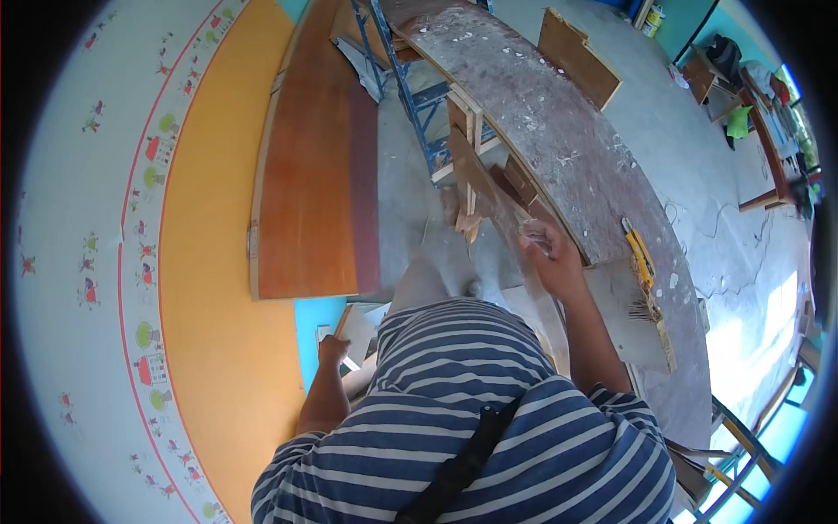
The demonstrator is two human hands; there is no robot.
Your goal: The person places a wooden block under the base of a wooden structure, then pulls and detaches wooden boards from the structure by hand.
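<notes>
My right hand (pixel 550 253) is raised beside the edge of the long worn table (pixel 559 131), its fingers curled round a small clear object (pixel 532 231) that is too blurred to name. Low at the left, my left hand (pixel 333 349) is at the wall near a small white fitting (pixel 324 333); its fingers are too small to read. A yellow utility knife (pixel 640 253) lies on the table's near part, by a pale broken board (pixel 624 310) with a row of dark nails or bristles.
An orange-brown wooden panel (pixel 310 192) stands along the wall at the left. A blue ladder (pixel 410 96) and wood pieces (pixel 467 166) are ahead, between panel and table. Another board (pixel 580 61) rests at the table's far side. Furniture (pixel 768 148) stands at the far right.
</notes>
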